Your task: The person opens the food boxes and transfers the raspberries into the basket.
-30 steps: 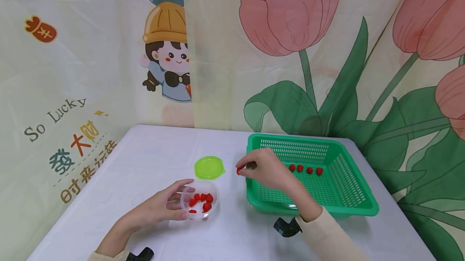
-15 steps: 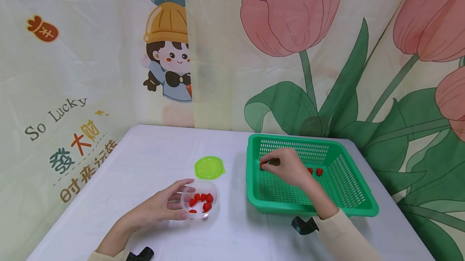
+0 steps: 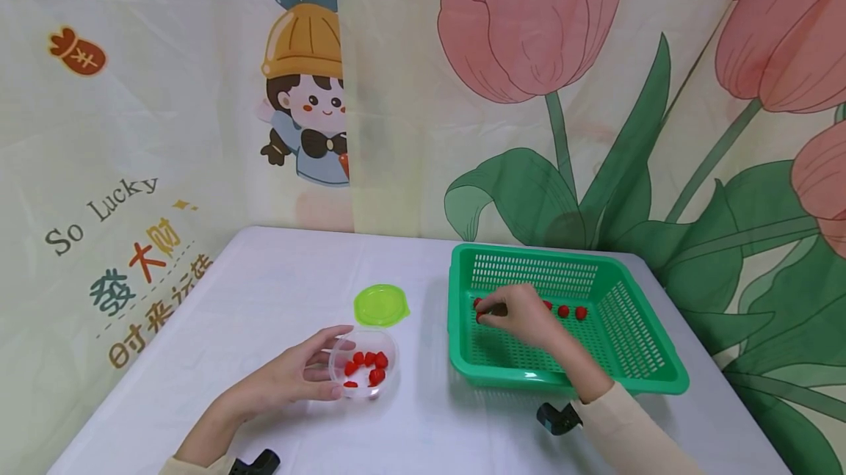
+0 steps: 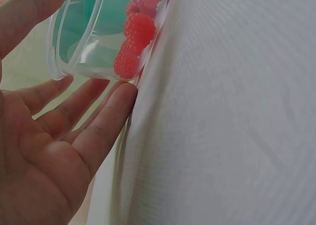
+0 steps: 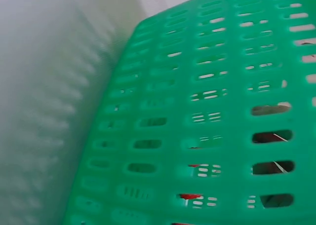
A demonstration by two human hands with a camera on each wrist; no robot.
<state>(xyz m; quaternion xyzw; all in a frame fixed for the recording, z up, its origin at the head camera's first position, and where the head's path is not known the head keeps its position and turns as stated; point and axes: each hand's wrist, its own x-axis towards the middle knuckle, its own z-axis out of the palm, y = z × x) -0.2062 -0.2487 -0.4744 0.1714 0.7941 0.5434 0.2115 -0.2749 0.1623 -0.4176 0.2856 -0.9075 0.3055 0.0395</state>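
Observation:
My left hand (image 3: 291, 372) holds a clear plastic cup (image 3: 391, 381) on the table, thumb at its near side and fingers around the back. Several red raspberries (image 3: 376, 376) lie in the cup; in the left wrist view raspberries (image 4: 139, 30) show along its bottom. Inside the left part of a green slotted basket (image 3: 502, 374), my right hand (image 3: 522, 313) pinches a raspberry (image 3: 479, 318) between thumb and fingertips. Just behind it sits another raspberry (image 3: 477, 302). In the right wrist view the basket wall (image 5: 173, 101) hides that hand, with red bits behind the slots.
A bright green lid (image 3: 380, 305) lies flat behind the cup, left of the basket. Farther right in the basket, more raspberries (image 3: 563, 310) sit in a row, partly covered by my right hand. A printed cloth backdrop (image 3: 396, 93) hangs behind the white table (image 3: 297, 269).
My right hand has moved from above the basket's left rim, raspberry in its fingertips, rightward and down into the basket. A raspberry now shows by the left wall. My left hand stays still.

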